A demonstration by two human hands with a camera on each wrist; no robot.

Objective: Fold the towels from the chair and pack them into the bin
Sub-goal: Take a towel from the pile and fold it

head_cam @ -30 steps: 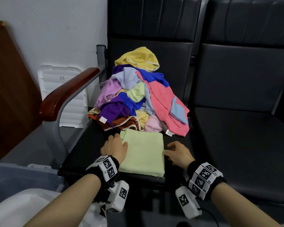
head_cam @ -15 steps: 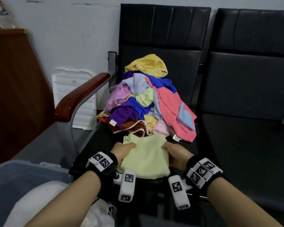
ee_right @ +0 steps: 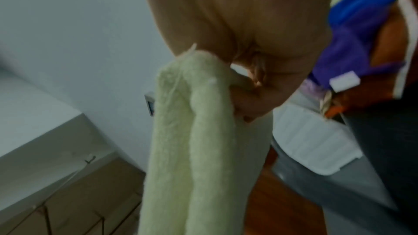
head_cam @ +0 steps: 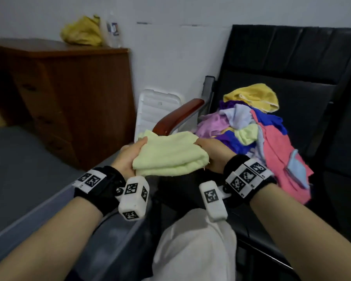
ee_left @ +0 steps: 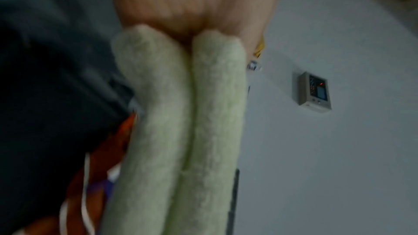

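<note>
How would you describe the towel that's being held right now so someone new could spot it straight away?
Start at the black chair with the heap of unfolded towels on its seat. Just left of it, in front of the wooden armrest, the left hand and right hand hold a pale green towel in the air. It alone is folded flat.

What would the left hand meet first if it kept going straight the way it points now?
Holding the folded green towel, the left hand points forward and right. Straight on, it would probably meet the chair's wooden armrest first, just behind the towel, though depth is hard to judge.
</note>
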